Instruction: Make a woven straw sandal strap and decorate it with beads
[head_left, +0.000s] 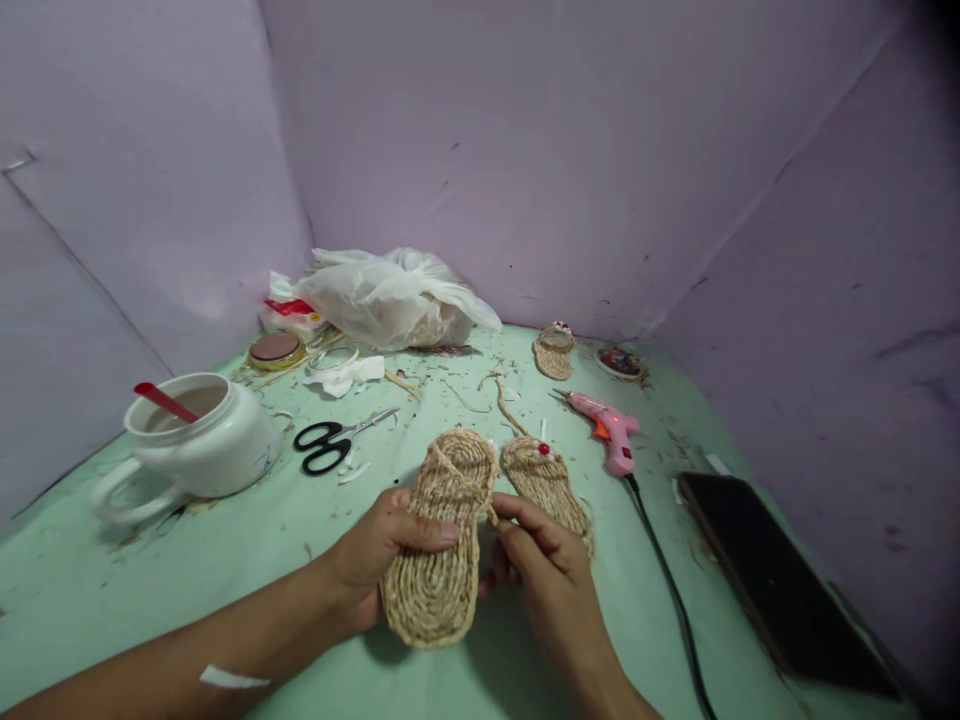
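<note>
A woven straw slipper [435,590] is held up off the table, its sole of coiled braid facing me and a braided strap across the far end. My left hand [386,550] grips its left edge, thumb pressed on the sole. At the slipper's right edge, my right hand [544,560] pinches the short loose end of the braided cord [491,512]. Behind that hand lies a second straw slipper [544,485] with a red bead and white beads on its strap. A length of loose braid [506,400] extends from it toward the back.
Black-handled scissors [337,440] and a white mug [202,445] with a red stick are on the left. A pink glue gun [611,430] with a black cord and a dark phone [772,570] lie right. Behind are a plastic bag [397,300] and a tiny slipper [553,355].
</note>
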